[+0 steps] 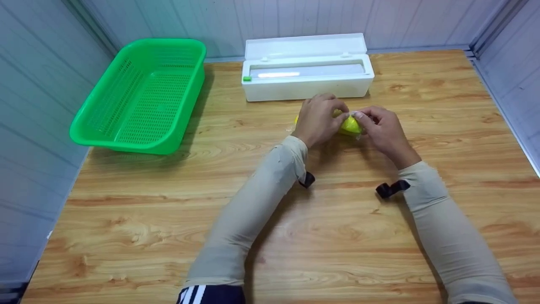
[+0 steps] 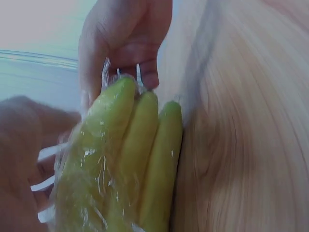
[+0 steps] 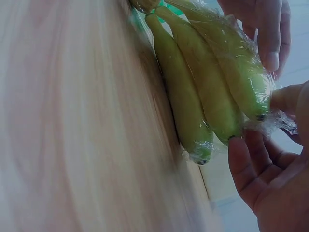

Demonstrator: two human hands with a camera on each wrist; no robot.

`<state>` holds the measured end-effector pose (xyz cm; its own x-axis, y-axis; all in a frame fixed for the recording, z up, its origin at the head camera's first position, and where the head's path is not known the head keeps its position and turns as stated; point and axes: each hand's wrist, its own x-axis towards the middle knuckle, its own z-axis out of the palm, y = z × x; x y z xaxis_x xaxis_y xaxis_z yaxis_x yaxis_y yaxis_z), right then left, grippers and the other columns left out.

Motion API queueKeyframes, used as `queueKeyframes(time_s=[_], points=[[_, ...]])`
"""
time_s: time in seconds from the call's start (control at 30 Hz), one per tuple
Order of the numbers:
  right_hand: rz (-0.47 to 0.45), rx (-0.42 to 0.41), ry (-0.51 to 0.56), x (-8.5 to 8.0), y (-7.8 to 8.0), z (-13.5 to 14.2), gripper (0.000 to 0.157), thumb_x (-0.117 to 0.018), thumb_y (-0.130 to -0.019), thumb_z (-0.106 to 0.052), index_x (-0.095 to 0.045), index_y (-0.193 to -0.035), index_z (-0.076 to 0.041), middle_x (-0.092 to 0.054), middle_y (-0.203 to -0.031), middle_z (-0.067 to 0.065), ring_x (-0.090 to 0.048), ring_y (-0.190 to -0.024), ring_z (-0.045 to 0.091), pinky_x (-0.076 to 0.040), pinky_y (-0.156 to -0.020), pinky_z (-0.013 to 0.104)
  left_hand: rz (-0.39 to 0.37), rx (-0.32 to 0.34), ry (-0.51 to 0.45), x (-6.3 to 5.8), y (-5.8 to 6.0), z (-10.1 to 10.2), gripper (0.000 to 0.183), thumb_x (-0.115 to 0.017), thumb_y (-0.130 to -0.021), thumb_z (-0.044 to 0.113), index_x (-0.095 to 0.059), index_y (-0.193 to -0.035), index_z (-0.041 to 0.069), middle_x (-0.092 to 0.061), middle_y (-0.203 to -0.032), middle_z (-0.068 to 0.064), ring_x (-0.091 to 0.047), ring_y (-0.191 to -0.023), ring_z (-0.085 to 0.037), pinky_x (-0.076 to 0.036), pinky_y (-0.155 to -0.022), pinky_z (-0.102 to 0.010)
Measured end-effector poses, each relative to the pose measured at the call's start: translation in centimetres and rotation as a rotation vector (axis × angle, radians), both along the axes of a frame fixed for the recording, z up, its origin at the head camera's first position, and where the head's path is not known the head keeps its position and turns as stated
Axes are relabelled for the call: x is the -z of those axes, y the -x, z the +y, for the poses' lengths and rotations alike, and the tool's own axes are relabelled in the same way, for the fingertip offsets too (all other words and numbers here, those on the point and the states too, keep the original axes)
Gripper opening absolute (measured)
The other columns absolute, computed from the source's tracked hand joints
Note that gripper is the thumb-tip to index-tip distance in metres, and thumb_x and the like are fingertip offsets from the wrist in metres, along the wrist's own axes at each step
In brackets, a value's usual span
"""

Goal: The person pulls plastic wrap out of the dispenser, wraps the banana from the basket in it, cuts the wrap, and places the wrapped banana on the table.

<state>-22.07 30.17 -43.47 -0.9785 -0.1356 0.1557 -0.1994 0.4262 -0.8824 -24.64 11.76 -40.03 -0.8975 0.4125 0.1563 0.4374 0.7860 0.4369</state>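
Observation:
A bunch of yellow bananas [image 3: 193,87] with greenish tips lies on the table, covered in clear plastic wrap [image 2: 101,179]. My left hand [image 1: 321,118] is over the bunch; in the right wrist view its fingers [image 3: 270,38] reach down, fairly straight, against the wrapped side. The left wrist view shows this hand blurred beside the fruit. At the banana tips, my right hand [image 1: 383,131] pinches gathered plastic wrap between thumb and fingers [image 3: 244,162]. From the head view, the hands hide most of the bunch.
Behind the hands stands a white plastic-wrap dispenser box [image 1: 308,88], its lid raised and a green slider at its left end. A green perforated basket [image 1: 192,101] is at the back left. Panelled walls [image 1: 295,19] border the wooden table [image 1: 147,228].

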Motion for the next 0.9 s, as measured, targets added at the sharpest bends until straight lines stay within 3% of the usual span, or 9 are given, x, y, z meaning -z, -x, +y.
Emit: queueKeyframes(time_s=[0.17, 0.43, 0.53, 0.7, 0.9], points=[[-0.041, -0.010, 0.053, -1.4, -0.7, -0.4, 0.033, -0.047, -0.095, -0.026, -0.061, -0.102, 0.003, -0.058, -0.100, 0.011, -0.053, -0.088, 0.025, -0.046, -0.071, 0.028, -0.099, -0.066, 0.006, -0.4, 0.0, 0.9, 0.019, -0.053, -0.091, 0.037, -0.067, -0.099, 0.026, -0.057, -0.101, 0.012, -0.047, -0.100, -0.006, -0.030, -0.094, -0.032], [-0.029, 0.063, 0.223, 0.5, 0.3, 0.1, 0.031, -0.057, -0.090, -0.028, -0.065, -0.103, 0.000, -0.060, -0.099, 0.012, -0.051, -0.088, 0.018, -0.041, -0.073, 0.025, -0.219, -0.080, 0.023, -1.1, 0.1, 1.6, 0.025, -0.043, -0.096, 0.034, -0.064, -0.101, 0.022, -0.056, -0.088, 0.012, -0.048, -0.088, -0.007, -0.023, -0.100, -0.036], [0.000, 0.063, 0.288, 1.1, 0.5, 0.0, 0.030, -0.060, -0.088, -0.024, -0.063, -0.107, -0.001, -0.060, -0.104, 0.015, -0.053, -0.090, 0.019, -0.043, -0.073, 0.025, -0.222, -0.105, 0.022, -0.9, 0.1, 1.7, 0.026, -0.043, -0.095, 0.036, -0.065, -0.101, 0.022, -0.057, -0.084, 0.012, -0.049, -0.085, -0.007, -0.022, -0.100, -0.036], [-0.002, 0.061, 0.458, 1.4, 0.6, -0.1, 0.029, -0.065, -0.084, -0.014, -0.059, -0.105, 0.004, -0.058, -0.095, 0.018, -0.054, -0.082, 0.020, -0.045, -0.069, 0.026, -0.187, -0.143, -0.042, -0.5, -0.1, 1.6, 0.019, -0.050, -0.092, 0.036, -0.065, -0.097, 0.025, -0.060, -0.085, 0.015, -0.051, -0.082, -0.004, -0.026, -0.091, -0.034], [-0.135, 0.031, 0.707, 1.1, 0.7, 0.4, 0.031, -0.069, -0.080, -0.006, -0.054, -0.101, 0.011, -0.061, -0.086, 0.016, -0.059, -0.076, 0.018, -0.050, -0.066, 0.025, -0.146, -0.065, -0.081, -0.3, -0.1, 1.5, 0.011, -0.056, -0.090, 0.031, -0.063, -0.098, 0.031, -0.061, -0.097, 0.018, -0.051, -0.095, -0.002, -0.018, -0.098, -0.039]])
